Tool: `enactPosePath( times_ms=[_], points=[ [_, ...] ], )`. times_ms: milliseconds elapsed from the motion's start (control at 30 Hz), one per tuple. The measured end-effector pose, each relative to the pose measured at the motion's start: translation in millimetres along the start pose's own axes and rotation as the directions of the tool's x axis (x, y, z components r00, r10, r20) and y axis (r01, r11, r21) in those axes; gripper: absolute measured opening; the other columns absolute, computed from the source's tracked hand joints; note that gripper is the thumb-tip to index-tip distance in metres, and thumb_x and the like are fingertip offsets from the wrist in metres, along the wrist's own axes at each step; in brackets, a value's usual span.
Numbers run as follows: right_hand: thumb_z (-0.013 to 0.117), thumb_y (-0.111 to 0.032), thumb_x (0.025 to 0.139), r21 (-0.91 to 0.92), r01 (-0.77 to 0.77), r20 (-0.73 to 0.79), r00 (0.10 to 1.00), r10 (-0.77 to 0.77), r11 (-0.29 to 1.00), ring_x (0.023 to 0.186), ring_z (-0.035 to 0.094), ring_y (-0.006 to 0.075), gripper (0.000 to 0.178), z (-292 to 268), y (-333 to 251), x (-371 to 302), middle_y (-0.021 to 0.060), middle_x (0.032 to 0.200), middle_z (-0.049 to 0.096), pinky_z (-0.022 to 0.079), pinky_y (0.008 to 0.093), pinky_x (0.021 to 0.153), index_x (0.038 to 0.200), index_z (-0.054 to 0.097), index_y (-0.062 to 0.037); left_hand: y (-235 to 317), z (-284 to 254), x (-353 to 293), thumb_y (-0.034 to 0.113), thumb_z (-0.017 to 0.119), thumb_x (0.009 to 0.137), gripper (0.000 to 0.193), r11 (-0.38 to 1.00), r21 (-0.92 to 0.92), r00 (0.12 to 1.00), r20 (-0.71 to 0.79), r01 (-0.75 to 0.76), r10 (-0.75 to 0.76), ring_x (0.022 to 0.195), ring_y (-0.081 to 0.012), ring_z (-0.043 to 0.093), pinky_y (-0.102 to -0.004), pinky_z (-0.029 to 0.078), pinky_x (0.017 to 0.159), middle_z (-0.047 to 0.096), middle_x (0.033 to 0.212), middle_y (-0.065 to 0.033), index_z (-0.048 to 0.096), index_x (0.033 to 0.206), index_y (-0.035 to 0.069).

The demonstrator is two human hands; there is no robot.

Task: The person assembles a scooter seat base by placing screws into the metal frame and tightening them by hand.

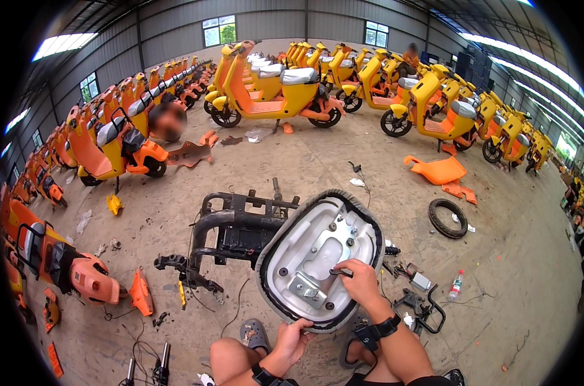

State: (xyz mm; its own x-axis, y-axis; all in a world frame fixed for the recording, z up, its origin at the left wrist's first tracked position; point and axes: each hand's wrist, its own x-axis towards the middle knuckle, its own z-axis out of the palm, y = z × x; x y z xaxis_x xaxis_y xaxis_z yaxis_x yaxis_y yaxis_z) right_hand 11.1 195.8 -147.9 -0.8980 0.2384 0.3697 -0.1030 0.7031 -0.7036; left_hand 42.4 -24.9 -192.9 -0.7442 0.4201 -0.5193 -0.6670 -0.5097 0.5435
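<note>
A scooter seat [291, 253] is turned with its underside toward me. Its white plastic base carries metal brackets and bolts inside a grey padded rim. My left hand [293, 342] grips the rim at the near edge, thumb on top. With its fingers closed, my right hand [359, 280] holds a small dark tool [341, 273] over the middle of the base, just above the near metal bracket [307, 289]. The tool's exact kind is too small to make out. Behind the seat lies a black scooter frame [216, 225], partly hidden by it.
To the right lie a loose tyre [447, 218], a plastic bottle [456, 285], a black bent-tube part [433, 314] and orange panels [437, 170]. Fork tubes [163, 363] lie near left. Rows of yellow-orange scooters [273, 96] stand beyond. Another person [168, 120] is among those at left.
</note>
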Motion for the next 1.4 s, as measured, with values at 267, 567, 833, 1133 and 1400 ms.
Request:
enactPosePath(
  times_ms=[267,567,833,1133,1400],
  points=[
    [0.068,0.0,0.076,-0.004,0.012,0.0,1.0,-0.012,1.0,0.089,0.068,0.0313,0.021,-1,0,0,0.0102,0.096,0.07,0.054,0.0378,0.077,0.095,0.073,-0.0079,2,4,-2,-0.008,0.058,0.083,0.023,1.0,-0.01,1.0,0.009,-0.008,0.008,0.087,-0.0263,0.068,-0.04,0.059,0.075,0.066,0.099,-0.0147,0.057,0.106,-0.009],
    [0.076,-0.013,0.074,-0.015,-0.144,-0.077,0.987,0.142,0.99,0.072,0.07,0.0294,0.018,1,1,0,0.0121,0.082,0.073,0.054,0.0348,0.068,0.092,0.076,-0.0082,0,4,-2,-0.008,0.058,0.083,0.025,1.0,-0.013,1.0,0.001,-0.017,0.017,0.088,-0.0258,0.068,-0.0411,0.058,0.076,0.067,0.099,-0.0139,0.058,0.108,-0.008],
    [0.08,-0.021,0.073,-0.096,-0.197,-0.195,0.965,0.175,0.976,0.076,0.071,0.0292,0.022,8,-3,-1,0.0091,0.082,0.074,0.054,0.0359,0.068,0.092,0.076,-0.011,-5,-5,3,-0.006,0.058,0.085,0.02,0.999,0.051,1.0,-0.013,-0.001,0.001,0.096,-0.0259,0.065,-0.0446,0.054,0.083,0.066,0.103,-0.0127,0.06,0.105,-0.005],
    [0.077,-0.015,0.074,-0.117,-0.082,-0.173,0.983,0.061,0.99,0.079,0.07,0.031,0.02,7,0,-2,0.0083,0.084,0.074,0.054,0.0381,0.07,0.094,0.076,-0.0127,-5,-6,4,-0.005,0.061,0.083,0.025,0.999,0.035,1.0,0.006,-0.01,0.009,0.086,-0.021,0.065,-0.0346,0.052,0.071,0.067,0.098,-0.0102,0.06,0.108,-0.004],
    [0.077,-0.018,0.075,-0.14,-0.099,-0.147,0.986,0.078,0.985,0.076,0.069,0.0327,0.018,6,-1,1,0.0111,0.078,0.072,0.053,0.0389,0.068,0.091,0.076,-0.0107,-7,-1,3,-0.004,0.061,0.084,0.022,1.0,0.026,1.0,-0.019,-0.01,0.01,0.089,-0.0213,0.066,-0.0346,0.053,0.074,0.067,0.099,-0.0106,0.061,0.106,-0.003]
  ],
)
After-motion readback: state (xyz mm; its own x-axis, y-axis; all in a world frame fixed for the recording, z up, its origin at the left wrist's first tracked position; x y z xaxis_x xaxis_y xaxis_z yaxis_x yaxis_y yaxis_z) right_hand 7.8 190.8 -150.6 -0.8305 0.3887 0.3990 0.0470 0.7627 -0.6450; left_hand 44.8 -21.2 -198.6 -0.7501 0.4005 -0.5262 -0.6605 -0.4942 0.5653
